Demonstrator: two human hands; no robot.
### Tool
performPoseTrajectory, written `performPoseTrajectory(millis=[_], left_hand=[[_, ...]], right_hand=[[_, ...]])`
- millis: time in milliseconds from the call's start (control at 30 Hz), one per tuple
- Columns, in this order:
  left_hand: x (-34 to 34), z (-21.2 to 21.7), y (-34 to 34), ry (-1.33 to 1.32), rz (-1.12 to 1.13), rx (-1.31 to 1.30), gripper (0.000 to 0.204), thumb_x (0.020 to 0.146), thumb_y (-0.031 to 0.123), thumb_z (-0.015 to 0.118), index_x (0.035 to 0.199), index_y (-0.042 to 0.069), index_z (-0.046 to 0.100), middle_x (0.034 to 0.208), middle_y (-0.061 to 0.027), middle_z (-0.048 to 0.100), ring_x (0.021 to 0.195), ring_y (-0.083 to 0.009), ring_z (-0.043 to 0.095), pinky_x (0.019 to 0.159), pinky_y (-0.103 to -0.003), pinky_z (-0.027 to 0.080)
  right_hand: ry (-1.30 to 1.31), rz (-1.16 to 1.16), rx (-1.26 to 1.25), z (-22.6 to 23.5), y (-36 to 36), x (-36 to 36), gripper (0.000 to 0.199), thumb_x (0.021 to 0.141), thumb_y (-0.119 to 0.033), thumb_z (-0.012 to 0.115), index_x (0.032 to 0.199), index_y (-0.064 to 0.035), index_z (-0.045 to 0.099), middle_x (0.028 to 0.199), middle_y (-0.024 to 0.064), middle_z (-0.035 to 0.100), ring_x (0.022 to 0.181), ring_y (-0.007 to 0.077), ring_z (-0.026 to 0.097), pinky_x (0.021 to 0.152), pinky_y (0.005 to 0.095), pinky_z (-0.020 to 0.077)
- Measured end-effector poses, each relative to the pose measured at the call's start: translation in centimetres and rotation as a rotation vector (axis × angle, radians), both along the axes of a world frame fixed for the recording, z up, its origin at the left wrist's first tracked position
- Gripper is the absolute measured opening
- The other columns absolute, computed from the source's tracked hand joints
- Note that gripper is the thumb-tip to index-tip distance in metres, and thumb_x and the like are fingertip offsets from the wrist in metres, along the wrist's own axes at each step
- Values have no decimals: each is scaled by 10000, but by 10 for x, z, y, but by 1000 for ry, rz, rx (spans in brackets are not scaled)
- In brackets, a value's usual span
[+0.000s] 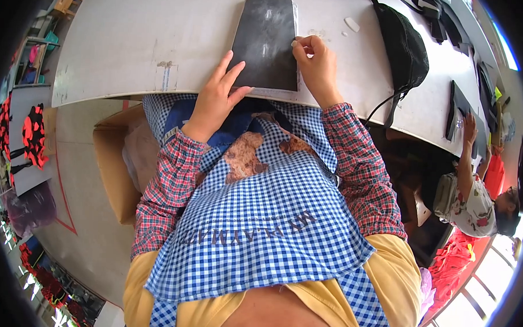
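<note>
A black panel (pixel 266 54) lies flat at the worktop's (pixel 127 43) near edge. The left hand (pixel 216 95), fingers spread, touches its left side; the right hand (pixel 318 64) pinches at its right edge, grip unclear. Probably edge-aligning; next calls for keeping it steady.

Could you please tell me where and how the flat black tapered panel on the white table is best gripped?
I'd probably pinch the flat black tapered panel by its long right edge, coming from the right: lying flat, it offers mainly its rim, and the right hand is at that edge, the left hand opposite.
</note>
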State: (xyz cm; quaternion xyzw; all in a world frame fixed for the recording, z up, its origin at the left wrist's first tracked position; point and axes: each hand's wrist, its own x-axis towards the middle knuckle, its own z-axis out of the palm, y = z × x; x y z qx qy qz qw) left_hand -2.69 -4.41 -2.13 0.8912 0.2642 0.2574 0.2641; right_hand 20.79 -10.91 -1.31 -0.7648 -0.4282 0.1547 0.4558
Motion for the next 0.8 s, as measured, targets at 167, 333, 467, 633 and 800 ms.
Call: performPoseTrajectory(millis=[167,333,467,633,800], left_hand=[[-1,5,1,22,-8,-59,513,876,207,712,1329,39,539,1482,-195,400,1288,-357,490,988,-387,476],[7,5,5,-1,17,11,541,890,286,695,1334,27,526,1480,-217,388,1298,-371,468,1024,-416,439],[23,4,20,-77,26,96,546,925,341,639,1362,47,497,1487,-204,382,1360,-377,386,1088,-480,344],[43,6,42,1,40,130,473,977,324,534,1389,97,487,1512,-135,381,1421,-322,313,1126,-541,242],[49,-2,53,184,26,169,434,992,277,476,1400,130,483,1522,-76,387,1438,-265,297,1143,-555,200]], right_hand=[[-16,-13,77,-5,0,0,223,882,-229,642,909,-9,665,813,152,705,739,268,688,671,355,527],[-3,-14,110,-5,0,0,212,880,-218,646,917,-10,662,808,148,703,716,264,684,664,353,522],[19,-53,88,2,-3,-2,210,885,-215,649,923,-9,664,794,136,700,680,242,672,658,345,517],[113,-29,51,13,0,0,226,894,-217,656,930,6,662,777,109,692,661,176,653,611,311,519],[374,132,-142,30,11,-7,231,924,-222,644,930,9,653,760,38,664,641,92,617,539,240,518]])
